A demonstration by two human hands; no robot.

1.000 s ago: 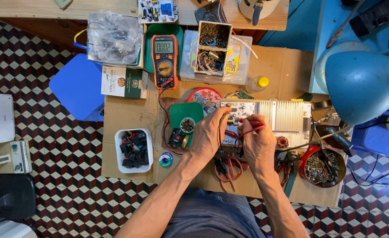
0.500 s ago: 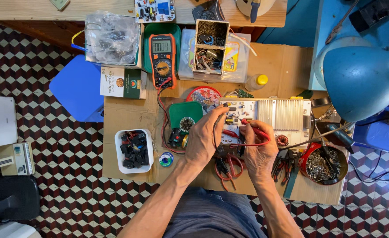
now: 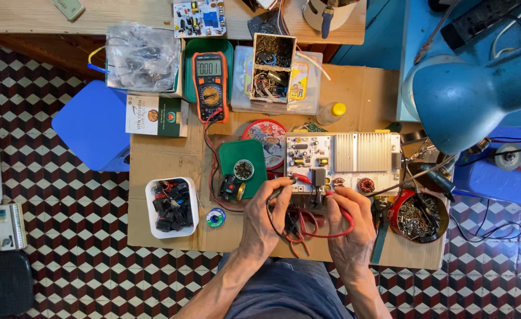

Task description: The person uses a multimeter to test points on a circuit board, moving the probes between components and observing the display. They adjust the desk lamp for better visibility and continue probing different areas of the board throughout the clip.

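Now both hands sit lower than a second ago — they have slid off the middle of the circuit board (image 3: 307, 158) and down to its near edge, close to the front edge of the tabletop (image 3: 160, 168). The left hand (image 3: 267, 220) is closed in a pinch around a black test probe (image 3: 277, 195), its tip angled toward the board's lower edge. The right hand (image 3: 350, 224) grips the red test probe (image 3: 303, 178), which stretches left across the board's bottom strip beside a small dark block-shaped part (image 3: 318, 176). Red and black leads (image 3: 307, 227) coil in a tangle between the two wrists.

So the probing point has shifted — from the board's centre to the parts along its near edge, beside the finned aluminium heatsink (image 3: 364, 152). The board itself has not moved; it lies right of centre, with the copper coils (image 3: 365, 185) at its lower right.

Up at the far edge, the orange multimeter (image 3: 211, 82) rests on its green tray (image 3: 228, 50), display lit; the reading is too small to judge. Left of the hands sit a green lid (image 3: 242, 155) holding a small round dish, a solder reel (image 3: 215, 218), and a white tub of black parts (image 3: 172, 207) near the front left corner. A red bowl of screws (image 3: 417, 215) stands at the right edge, under the blue lamp (image 3: 479, 88).
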